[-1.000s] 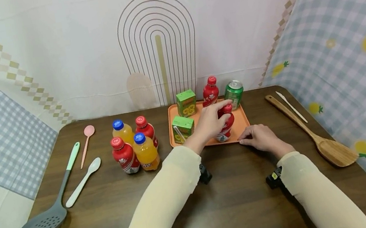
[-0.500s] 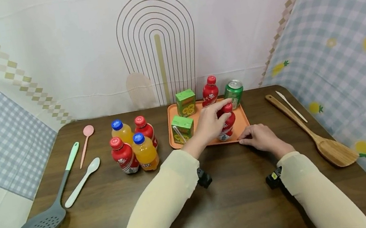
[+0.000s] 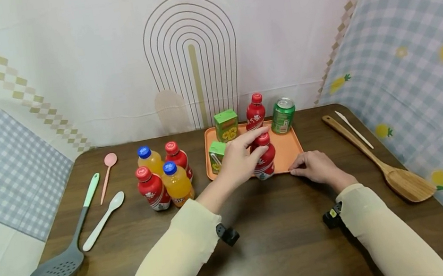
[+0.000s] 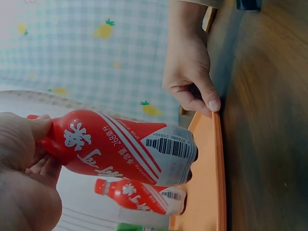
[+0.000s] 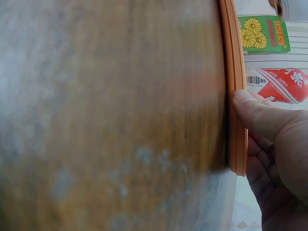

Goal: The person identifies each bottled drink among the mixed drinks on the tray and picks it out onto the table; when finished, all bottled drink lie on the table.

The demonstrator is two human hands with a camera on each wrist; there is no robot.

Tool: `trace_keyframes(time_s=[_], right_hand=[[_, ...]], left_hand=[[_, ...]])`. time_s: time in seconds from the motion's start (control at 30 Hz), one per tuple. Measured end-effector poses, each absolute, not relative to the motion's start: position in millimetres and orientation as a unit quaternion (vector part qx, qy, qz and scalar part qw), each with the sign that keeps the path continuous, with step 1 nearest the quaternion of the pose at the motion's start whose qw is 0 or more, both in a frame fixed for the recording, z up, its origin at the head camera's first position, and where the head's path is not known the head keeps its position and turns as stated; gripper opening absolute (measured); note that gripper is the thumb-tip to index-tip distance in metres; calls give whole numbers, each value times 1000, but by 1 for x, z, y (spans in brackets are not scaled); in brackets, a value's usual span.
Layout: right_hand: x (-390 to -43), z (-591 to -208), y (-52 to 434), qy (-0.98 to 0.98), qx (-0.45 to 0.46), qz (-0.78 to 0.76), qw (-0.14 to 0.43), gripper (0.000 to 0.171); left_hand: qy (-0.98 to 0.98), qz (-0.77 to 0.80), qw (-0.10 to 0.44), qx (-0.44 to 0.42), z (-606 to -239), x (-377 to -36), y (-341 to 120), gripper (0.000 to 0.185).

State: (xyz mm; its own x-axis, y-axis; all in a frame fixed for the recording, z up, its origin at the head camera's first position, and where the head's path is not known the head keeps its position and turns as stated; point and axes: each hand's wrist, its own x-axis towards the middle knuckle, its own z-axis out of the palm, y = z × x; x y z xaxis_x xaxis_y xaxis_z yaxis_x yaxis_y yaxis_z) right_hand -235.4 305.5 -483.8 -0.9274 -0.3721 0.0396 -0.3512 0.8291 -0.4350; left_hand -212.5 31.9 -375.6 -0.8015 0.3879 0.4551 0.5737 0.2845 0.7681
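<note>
My left hand [image 3: 237, 160] grips a red drink bottle [image 3: 264, 162] around its neck, just below the cap. In the left wrist view the bottle [image 4: 120, 144] is over the orange tray's front part, its base free of the tray floor. At the tray's front right corner my right hand [image 3: 316, 167] pinches the rim of the orange tray [image 3: 286, 161], thumb in front. Standing on the tray are a second red bottle [image 3: 255, 113], a green can [image 3: 283, 116], and two green drink cartons [image 3: 226, 126]; my left hand partly covers the nearer carton [image 3: 216, 154].
Left of the tray, two red bottles [image 3: 153, 190] and two orange-juice bottles [image 3: 178, 185] stand grouped. Farther left lie a slotted skimmer [image 3: 56, 270], a white spoon [image 3: 103, 222] and a pink spoon [image 3: 107, 174]. A wooden turner [image 3: 380, 166] and white knife [image 3: 353, 129] lie at right.
My left hand has brought the red bottle leftward and slightly nearer, away from the can, now covering more of the front carton. My right hand has stayed on the tray corner.
</note>
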Motion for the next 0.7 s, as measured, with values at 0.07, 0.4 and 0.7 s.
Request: trace_keyframes(time_s=[0.07,0.4,0.7], right_hand=[[-235,-484,305,956,-190,-221,22,6],[-234,-482,305,955,-195,-221,20,6],[-234,-483,306,956,-193,-222,19,7]], left_hand=[[-795,-517,89,-305,-375,-206,22,40],[-798,-509,98,-307,-389,-176,-42,38],[-803,-523,103,-267,-402,-143,-102,39]])
